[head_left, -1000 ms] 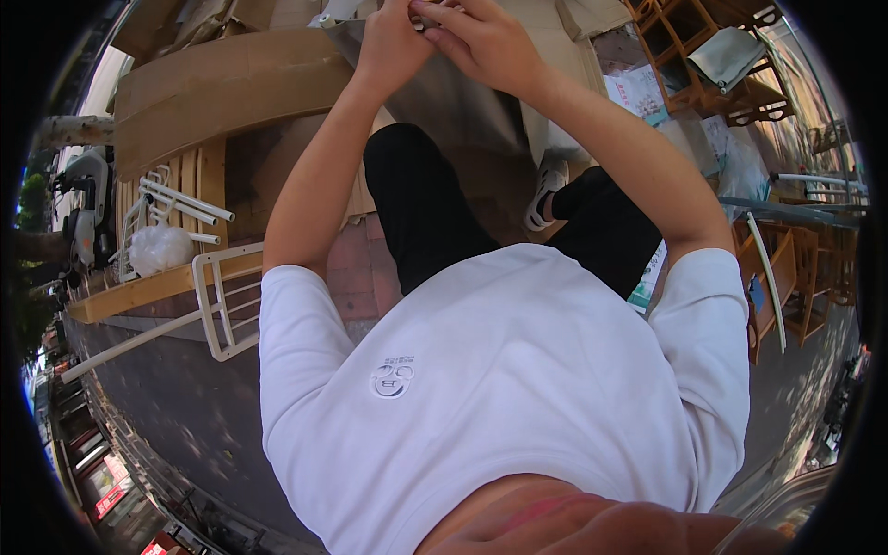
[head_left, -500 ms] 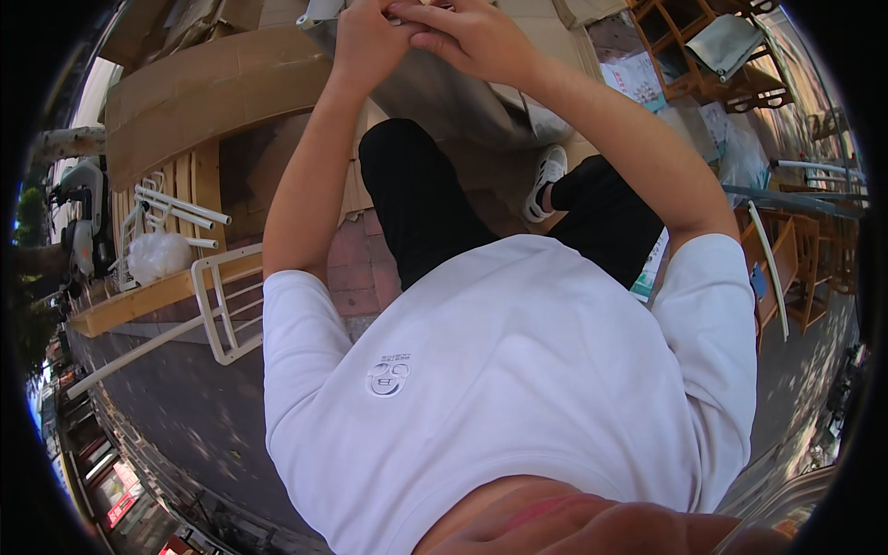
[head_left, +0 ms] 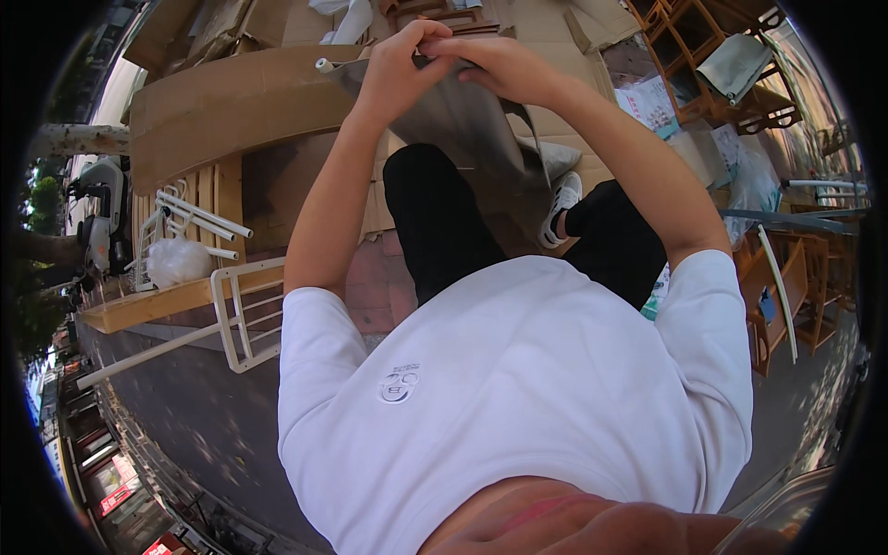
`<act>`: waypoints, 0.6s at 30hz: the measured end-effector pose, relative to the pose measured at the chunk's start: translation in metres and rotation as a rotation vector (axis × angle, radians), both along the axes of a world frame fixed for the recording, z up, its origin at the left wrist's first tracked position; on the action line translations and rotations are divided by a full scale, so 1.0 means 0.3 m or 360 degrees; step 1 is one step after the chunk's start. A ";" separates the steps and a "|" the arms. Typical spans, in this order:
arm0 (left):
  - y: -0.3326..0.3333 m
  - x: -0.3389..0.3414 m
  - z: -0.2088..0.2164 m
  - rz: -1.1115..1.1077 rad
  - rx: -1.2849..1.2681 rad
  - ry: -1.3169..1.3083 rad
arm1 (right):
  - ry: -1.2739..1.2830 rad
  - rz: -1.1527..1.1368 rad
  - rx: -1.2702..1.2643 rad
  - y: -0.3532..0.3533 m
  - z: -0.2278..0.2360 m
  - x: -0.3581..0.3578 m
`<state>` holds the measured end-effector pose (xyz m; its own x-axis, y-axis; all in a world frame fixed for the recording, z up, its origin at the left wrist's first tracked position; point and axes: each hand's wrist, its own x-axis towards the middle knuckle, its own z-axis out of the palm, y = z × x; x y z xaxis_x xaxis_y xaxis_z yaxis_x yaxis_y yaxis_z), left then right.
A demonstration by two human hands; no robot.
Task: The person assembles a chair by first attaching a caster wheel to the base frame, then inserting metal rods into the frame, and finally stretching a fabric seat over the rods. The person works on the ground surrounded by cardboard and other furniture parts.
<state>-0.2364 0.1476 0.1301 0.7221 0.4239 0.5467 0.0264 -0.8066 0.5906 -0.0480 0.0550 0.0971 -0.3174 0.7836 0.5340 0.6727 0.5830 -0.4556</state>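
My left hand [head_left: 407, 72] and my right hand [head_left: 504, 69] meet at the top, in front of me. Their fingers are closed and touch each other; whatever is pinched between them is too small or hidden to make out. Right beneath them hangs a dark grey fabric sheet [head_left: 472, 129], its upper edge partly covered by my hands. The end of a white tube [head_left: 324, 66] pokes out at the sheet's upper left corner. The sheet's lower part drapes down between my legs, close to my white shoe [head_left: 561, 208].
Cardboard [head_left: 240, 106] lies ahead and to the left. White metal frames [head_left: 245, 319] and a wooden plank [head_left: 139, 310] are at left, with a plastic bag [head_left: 178, 263]. Brown wooden racks [head_left: 680, 37] stand at the far right, one bearing a grey cloth piece [head_left: 735, 67]. A thin white strip [head_left: 777, 291] leans at right.
The view has shifted, so my hands and the grey sheet appear lower and show more fully. My fingers stay together, with the right hand's fingers slightly moved against the left's.
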 end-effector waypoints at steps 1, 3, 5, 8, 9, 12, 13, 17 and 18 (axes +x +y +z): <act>-0.006 0.002 0.008 -0.0001 0.0020 -0.0019 | -0.0048 -0.0004 0.0018 -0.002 0.012 0.004; -0.019 0.006 0.033 -0.0003 0.0059 -0.0056 | -0.0143 -0.0014 0.0055 -0.001 0.042 0.022; -0.016 0.006 0.042 -0.0014 0.0113 -0.0012 | -0.0185 -0.0019 0.0042 -0.004 0.068 0.028; -0.007 0.012 0.039 -0.0024 0.0208 0.0043 | -0.0151 -0.0111 -0.0008 -0.021 0.068 0.030; -0.005 0.015 0.033 -0.0026 0.0242 0.0060 | -0.0123 -0.0156 -0.0030 -0.032 0.058 0.030; -0.026 0.030 0.025 -0.0018 0.0163 0.0028 | 0.0111 -0.0223 0.0120 -0.081 0.015 0.029; -0.031 0.035 0.022 -0.0025 0.0156 0.0056 | 0.0229 -0.0272 -0.0061 -0.100 -0.008 0.049; -0.044 0.041 0.024 -0.0079 0.0182 0.0190 | 0.0374 -0.0447 -0.0347 -0.191 -0.151 0.173; -0.044 0.038 0.029 -0.0107 0.0199 0.0229 | 0.0328 -0.0496 -0.0311 -0.215 -0.202 0.209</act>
<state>-0.2249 0.1343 0.1389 0.8210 0.3073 0.4811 0.0468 -0.8762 0.4797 0.0146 -0.0095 0.0365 0.0490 0.9180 0.3936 0.6864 0.2553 -0.6809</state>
